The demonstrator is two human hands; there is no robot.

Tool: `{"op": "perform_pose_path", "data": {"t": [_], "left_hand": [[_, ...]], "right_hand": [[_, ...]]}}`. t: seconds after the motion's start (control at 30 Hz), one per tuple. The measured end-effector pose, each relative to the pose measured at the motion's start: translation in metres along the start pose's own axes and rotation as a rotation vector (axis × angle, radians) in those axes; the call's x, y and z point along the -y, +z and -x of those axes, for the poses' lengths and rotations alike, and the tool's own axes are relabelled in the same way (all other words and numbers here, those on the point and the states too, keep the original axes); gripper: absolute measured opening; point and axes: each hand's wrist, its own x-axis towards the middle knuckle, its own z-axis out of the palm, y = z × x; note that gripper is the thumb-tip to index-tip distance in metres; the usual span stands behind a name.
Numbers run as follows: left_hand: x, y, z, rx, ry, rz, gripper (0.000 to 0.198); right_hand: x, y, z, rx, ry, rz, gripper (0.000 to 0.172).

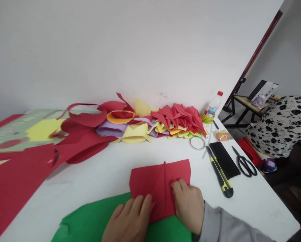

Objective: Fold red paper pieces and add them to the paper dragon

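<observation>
A red sheet of folded paper lies partly over a green sheet at the front of the white table. A raised crease runs down its middle. My left hand rests on the lower left of the red paper, its fingers together and pressed down. At the paper's right side my right hand has its fingers curled onto the surface, gripping the red paper near its edge.
Rolled and folded coloured papers line the wall. On the right are a bottle, tape ring, snack packet, black phone, yellow-black cutter and scissors. Large red paper covers the left.
</observation>
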Motion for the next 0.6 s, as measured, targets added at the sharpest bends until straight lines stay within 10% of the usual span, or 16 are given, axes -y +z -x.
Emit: {"op": "perform_pose_path", "data": {"t": [0.17, 0.6], "left_hand": [[0.006, -0.006, -0.021, -0.119, 0.354, 0.1, 0.057], [0.004, 0.001, -0.026, -0.07, 0.309, 0.17, 0.061]], "right_hand": [[0.0, 0.003, 0.0, -0.044, -0.02, -0.008, 0.024], [-0.004, 0.002, 0.001, -0.053, 0.03, -0.104, 0.028]]}}
